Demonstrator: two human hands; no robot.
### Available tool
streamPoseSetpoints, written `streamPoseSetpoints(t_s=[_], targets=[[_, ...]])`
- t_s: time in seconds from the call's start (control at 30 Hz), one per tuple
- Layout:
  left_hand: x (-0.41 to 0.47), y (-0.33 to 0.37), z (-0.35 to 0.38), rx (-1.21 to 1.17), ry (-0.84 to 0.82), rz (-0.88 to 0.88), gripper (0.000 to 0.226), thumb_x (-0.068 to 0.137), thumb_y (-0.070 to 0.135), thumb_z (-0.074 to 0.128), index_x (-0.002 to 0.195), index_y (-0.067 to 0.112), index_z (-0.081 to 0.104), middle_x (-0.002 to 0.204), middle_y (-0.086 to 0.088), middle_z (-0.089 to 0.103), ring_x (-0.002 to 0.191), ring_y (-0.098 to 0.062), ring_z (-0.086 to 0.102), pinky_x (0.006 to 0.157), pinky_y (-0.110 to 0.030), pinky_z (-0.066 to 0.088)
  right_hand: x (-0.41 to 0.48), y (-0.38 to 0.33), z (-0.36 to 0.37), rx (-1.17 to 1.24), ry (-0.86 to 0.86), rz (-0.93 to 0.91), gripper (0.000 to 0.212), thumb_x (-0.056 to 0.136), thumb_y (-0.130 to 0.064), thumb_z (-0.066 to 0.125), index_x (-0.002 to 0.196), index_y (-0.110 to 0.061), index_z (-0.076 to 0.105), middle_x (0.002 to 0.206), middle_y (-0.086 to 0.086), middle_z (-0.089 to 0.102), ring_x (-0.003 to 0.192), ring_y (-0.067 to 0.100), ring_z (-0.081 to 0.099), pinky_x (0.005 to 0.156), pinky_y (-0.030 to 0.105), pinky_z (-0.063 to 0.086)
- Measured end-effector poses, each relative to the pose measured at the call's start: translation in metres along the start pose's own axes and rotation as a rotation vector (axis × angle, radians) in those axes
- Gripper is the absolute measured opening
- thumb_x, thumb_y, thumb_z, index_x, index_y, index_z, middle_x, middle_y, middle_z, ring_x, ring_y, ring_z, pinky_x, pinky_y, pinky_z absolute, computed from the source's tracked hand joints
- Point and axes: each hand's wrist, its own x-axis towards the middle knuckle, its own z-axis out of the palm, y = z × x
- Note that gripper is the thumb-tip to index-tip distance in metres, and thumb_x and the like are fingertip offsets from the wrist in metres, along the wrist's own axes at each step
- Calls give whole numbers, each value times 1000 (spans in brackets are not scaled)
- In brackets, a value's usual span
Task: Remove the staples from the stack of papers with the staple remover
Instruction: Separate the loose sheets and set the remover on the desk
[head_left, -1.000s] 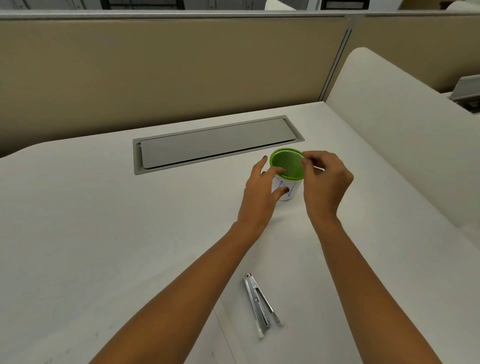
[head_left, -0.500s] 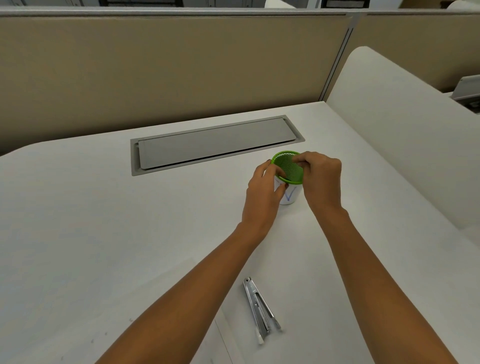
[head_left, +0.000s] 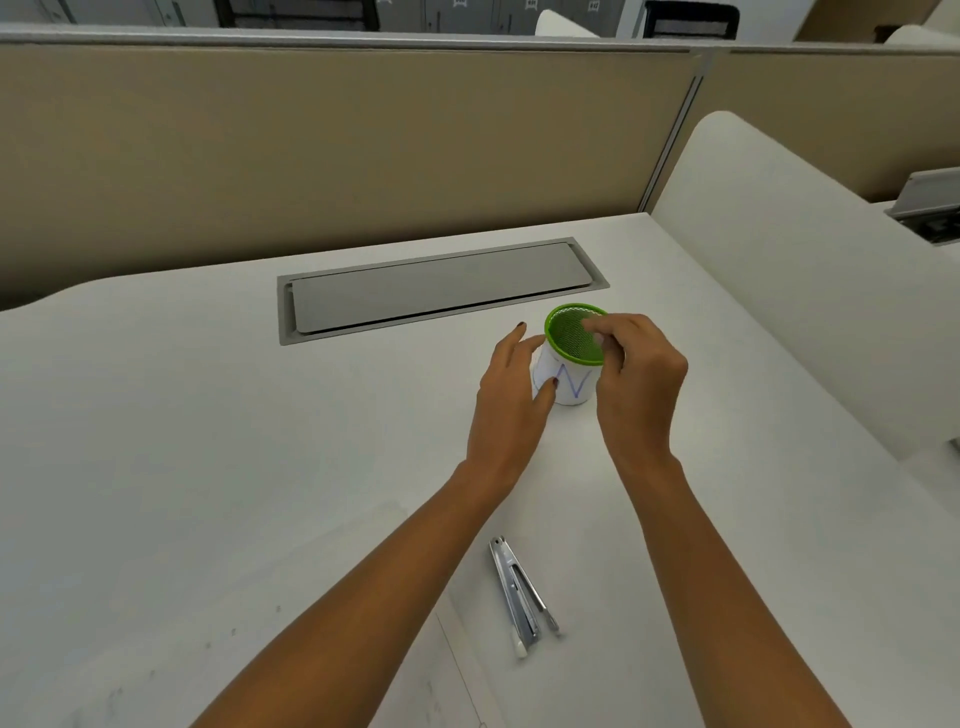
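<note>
A green mesh cup (head_left: 571, 335) wrapped in white paper with a blue scribble stands on the white desk (head_left: 156, 441). My left hand (head_left: 511, 395) grips the cup's left side, thumb on the paper wrap. Above the cup's right rim hovers my right hand (head_left: 641, 379), its fingertips pinched together over the opening; whether anything is between them is blurred. The metal staple remover (head_left: 517, 592) lies untouched near the desk's front, between my forearms. It rests on white papers (head_left: 498, 675), whose edges barely show against the desk.
A grey recessed cable lid (head_left: 441, 291) sits behind the cup. A beige partition (head_left: 363, 156) closes the back of the desk. A white curved divider (head_left: 805, 260) rises along the right side.
My right hand moved from beside the rim to over the cup's opening, fingers pinched. My left hand slid lower on the cup's side.
</note>
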Motion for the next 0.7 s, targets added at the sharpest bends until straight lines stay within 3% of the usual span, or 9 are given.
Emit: streamPoseSetpoints(t_s=[0.07, 0.13, 0.2, 0.33, 0.4, 0.47, 0.6, 0.7], targets=[[-12, -2, -8, -14, 13, 0, 47, 93, 22, 58, 137, 14, 45, 152, -5, 35, 136, -19, 37, 112, -31, 32, -12, -10, -4, 17, 3, 3, 15, 89, -1, 62, 98, 4, 71, 97, 17, 72, 89, 27, 69, 82, 22, 51], [-26, -5, -18, -39, 47, 1, 45, 93, 18, 59, 136, 13, 46, 148, -7, 41, 132, -21, 43, 107, -40, 41, -25, -20, -8, 42, 3, 17, 14, 88, -1, 64, 99, 3, 71, 97, 16, 73, 89, 24, 68, 84, 21, 50], [-47, -8, -31, -85, 98, -4, 45, 93, 15, 59, 136, 14, 47, 143, -7, 47, 126, -20, 50, 105, -35, 44, -40, -31, -14, 86, 2, 20, 13, 87, 1, 65, 98, 1, 72, 95, 14, 73, 86, 22, 67, 82, 16, 48], [-90, -16, -56, -121, 165, -30, 42, 92, 16, 59, 133, 19, 49, 137, 0, 53, 115, -2, 50, 93, -4, 36, -72, -52, -22, 126, -21, 54, 13, 87, 1, 66, 98, 0, 71, 95, 13, 72, 86, 22, 68, 82, 31, 57], [-112, -22, -70, -106, 198, -70, 40, 92, 16, 60, 131, 20, 51, 134, 3, 54, 113, -1, 49, 89, 2, 34, -89, -66, -25, 155, -40, 60, 13, 86, 1, 67, 98, -1, 71, 94, 11, 72, 85, 19, 67, 81, 30, 57], [-133, -27, -86, -96, 230, -115, 39, 91, 16, 61, 129, 21, 52, 131, 6, 54, 112, -3, 52, 90, -1, 36, -106, -78, -28, 183, -65, 63, 13, 86, 2, 66, 97, -2, 71, 92, 9, 72, 84, 16, 66, 79, 25, 55], [-175, -36, -115, 18, 306, -198, 38, 91, 15, 60, 129, 19, 54, 131, 2, 57, 116, -9, 53, 100, -21, 38, -138, -101, -34, 222, -135, 72, 15, 86, 2, 66, 99, -3, 72, 92, 7, 72, 83, 14, 67, 80, 20, 52], [-208, -44, -137, 78, 359, -263, 37, 92, 12, 59, 128, 19, 54, 130, 5, 56, 115, 0, 45, 101, -17, 30, -164, -115, -38, 239, -221, 85, 17, 85, 1, 67, 101, -5, 71, 94, 5, 71, 83, 15, 65, 79, 14, 47]])
